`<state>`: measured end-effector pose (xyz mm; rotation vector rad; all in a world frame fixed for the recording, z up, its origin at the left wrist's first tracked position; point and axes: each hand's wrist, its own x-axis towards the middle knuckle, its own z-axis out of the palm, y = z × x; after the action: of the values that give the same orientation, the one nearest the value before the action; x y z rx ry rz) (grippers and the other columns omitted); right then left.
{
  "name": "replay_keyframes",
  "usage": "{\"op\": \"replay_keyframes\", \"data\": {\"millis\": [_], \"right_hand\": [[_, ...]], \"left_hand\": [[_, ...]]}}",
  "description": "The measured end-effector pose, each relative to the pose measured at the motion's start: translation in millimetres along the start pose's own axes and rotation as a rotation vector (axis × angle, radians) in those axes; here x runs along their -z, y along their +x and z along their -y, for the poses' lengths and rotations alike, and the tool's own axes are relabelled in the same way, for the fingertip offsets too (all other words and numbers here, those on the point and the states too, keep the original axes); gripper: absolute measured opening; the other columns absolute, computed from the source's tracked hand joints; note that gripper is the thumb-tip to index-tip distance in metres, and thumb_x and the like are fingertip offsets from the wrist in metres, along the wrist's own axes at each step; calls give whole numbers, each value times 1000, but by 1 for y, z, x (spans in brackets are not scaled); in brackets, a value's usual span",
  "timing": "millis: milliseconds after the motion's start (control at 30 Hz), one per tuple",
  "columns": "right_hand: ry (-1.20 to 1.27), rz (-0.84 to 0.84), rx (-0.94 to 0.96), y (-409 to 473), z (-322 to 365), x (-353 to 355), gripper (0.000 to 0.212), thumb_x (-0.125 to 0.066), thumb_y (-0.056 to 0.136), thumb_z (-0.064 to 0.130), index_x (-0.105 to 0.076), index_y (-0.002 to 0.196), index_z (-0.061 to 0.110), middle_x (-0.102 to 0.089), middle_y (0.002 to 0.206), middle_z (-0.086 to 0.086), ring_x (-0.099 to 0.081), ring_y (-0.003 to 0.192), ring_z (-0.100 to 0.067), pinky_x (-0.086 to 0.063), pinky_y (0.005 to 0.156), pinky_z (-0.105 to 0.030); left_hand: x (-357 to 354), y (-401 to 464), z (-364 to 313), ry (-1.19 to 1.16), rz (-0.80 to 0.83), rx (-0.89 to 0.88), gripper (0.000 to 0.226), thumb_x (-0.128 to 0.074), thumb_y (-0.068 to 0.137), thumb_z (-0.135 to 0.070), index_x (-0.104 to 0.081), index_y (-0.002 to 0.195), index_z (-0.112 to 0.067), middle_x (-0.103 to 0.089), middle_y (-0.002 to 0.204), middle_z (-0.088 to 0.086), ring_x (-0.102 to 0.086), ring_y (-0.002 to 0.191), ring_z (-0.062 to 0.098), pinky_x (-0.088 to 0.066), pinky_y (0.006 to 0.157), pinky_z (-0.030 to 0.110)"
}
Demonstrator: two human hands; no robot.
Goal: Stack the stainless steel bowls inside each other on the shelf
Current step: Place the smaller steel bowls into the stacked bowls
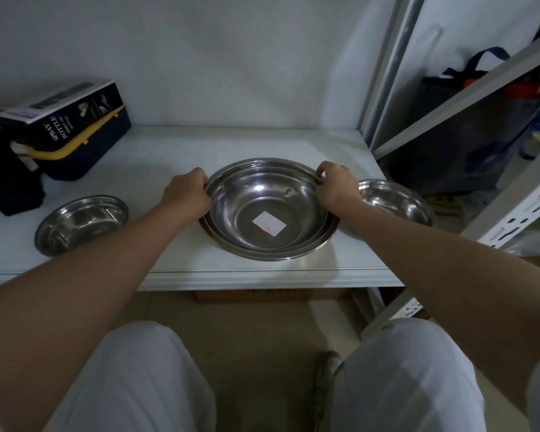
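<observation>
A large stainless steel bowl (262, 194) with a white label in its bottom sits nested in a slightly wider steel bowl (296, 255) in the middle of the white shelf (169, 157). My left hand (187, 194) grips the top bowl's left rim. Its right rim is held by my right hand (337, 185). A smaller steel bowl (81, 222) rests on the shelf to the left. Another steel bowl (393, 201) lies at the shelf's right edge, partly behind my right wrist.
A dark box marked "spray bottle" (75, 110) leans on a navy and yellow case (85, 151) at the back left. Grey shelf uprights (387, 73) and a dark bag (468, 132) stand on the right. A cardboard box (253, 296) lies below the shelf.
</observation>
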<state>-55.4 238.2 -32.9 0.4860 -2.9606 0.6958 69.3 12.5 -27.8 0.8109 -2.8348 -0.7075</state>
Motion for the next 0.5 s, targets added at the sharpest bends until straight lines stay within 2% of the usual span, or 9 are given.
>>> {"op": "replay_keyframes", "data": {"millis": [100,233,300,400,500], "right_hand": [[26,18,29,8,18,-12,31,-46,86,3,-61,113,7,-61,115,-19,-59,103,-36,-43,79,-35],[27,28,58,13,32,-21,33,-45,87,3,-61,115,7,-61,115,-18,-58,104,-36,-42,80,-35],[44,35,60,14,29,-20,32,-47,88,8,-62,117,8,-61,118,-18,-57,108,-35,-43,83,-34],[72,-13,40,14,12,-6,35,-47,93,19,-60,125,12,-60,127,-17,-55,116,-36,-44,98,-40],[-99,-71,-45,9,-27,21,41,-46,93,18,-52,133,14,-51,138,-17,-44,127,-37,-38,105,-47]], "left_hand": [[6,6,17,19,-41,23,35,-60,90,-8,-55,125,-10,-66,113,15,-63,99,32,-53,84,41],[9,11,33,11,-71,39,38,-60,91,-9,-54,128,-9,-65,115,15,-58,90,26,-50,80,38],[10,11,34,8,-55,38,38,-59,90,-11,-54,128,-9,-65,117,16,-61,95,30,-50,81,39],[10,9,27,32,-70,34,41,-57,88,-18,-52,128,-12,-59,122,18,-58,107,34,-51,86,43],[9,5,9,81,-121,21,44,-55,90,-22,-49,132,-12,-50,129,20,-48,120,38,-48,94,47]]}}
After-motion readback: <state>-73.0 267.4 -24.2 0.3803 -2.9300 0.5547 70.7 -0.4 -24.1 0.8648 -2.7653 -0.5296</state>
